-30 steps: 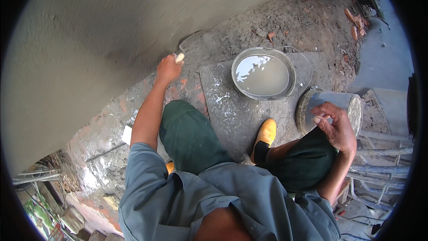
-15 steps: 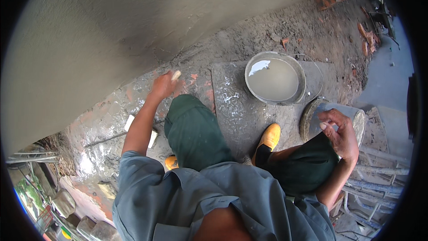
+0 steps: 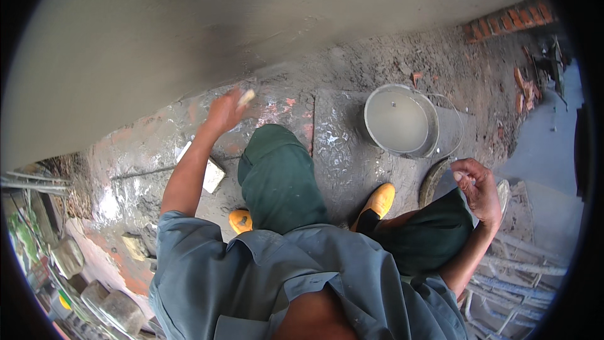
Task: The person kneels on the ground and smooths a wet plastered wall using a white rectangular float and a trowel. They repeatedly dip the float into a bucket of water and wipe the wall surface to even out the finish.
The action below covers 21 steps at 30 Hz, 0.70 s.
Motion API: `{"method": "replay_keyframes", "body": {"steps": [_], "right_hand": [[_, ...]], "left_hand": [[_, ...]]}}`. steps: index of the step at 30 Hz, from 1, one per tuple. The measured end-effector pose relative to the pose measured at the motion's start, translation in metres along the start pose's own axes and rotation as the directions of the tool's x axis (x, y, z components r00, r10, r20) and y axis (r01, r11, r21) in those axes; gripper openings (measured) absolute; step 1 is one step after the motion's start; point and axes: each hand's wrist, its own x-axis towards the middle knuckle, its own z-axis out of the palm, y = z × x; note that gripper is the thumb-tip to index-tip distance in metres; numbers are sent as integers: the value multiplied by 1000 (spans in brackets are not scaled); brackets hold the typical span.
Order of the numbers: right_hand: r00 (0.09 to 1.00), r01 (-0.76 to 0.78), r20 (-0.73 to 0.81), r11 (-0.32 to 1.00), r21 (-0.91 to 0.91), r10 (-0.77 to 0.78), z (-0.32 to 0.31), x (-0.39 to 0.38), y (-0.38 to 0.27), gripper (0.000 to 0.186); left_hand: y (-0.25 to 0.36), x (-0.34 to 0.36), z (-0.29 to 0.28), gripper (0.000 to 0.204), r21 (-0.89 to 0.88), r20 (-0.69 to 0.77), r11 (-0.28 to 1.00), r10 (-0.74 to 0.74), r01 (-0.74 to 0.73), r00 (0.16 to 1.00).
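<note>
My left hand [image 3: 225, 113] is closed around a tool with a pale, wood-coloured handle [image 3: 246, 97], whose end pokes out beside the thumb. It is held low, by the foot of the wet grey plastered wall [image 3: 189, 38]; the tool's working end is hidden. My right hand [image 3: 479, 190] hangs by my right knee, fingers curled in and thumb against them, with nothing visible in it. Ahead to the right stands a round bucket [image 3: 400, 119] of murky grey water, its wire handle folded down to the right. A white block-like piece [image 3: 214, 176] lies beneath my left forearm.
A second container [image 3: 434, 181] lies partly behind my right hand. Metal bars [image 3: 522, 271] lie at the lower right. Broken bricks [image 3: 527, 91] and a brick edge [image 3: 509, 22] are at the far right. Wet, mortar-smeared ground [image 3: 340, 170] surrounds my yellow shoes [image 3: 380, 199].
The view has shifted, so the bucket appears farther right and lower. My left hand has moved slightly left with the tool. My right hand stays by the knee, still curled.
</note>
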Motion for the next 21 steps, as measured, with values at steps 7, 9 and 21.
{"method": "replay_keyframes", "body": {"steps": [7, 9, 21], "right_hand": [[997, -54, 50, 996, 75, 50, 2, 3, 9, 30], [999, -41, 35, 996, 83, 38, 3, 3, 9, 29], [998, -12, 57, 998, 57, 9, 12, 19, 1, 21]], "left_hand": [[-85, -41, 30, 33, 219, 54, 965, -160, 145, 986], [-93, -32, 27, 33, 252, 30, 954, -176, 163, 984], [-31, -26, -100, 32, 120, 1, 977, -178, 177, 984]]}}
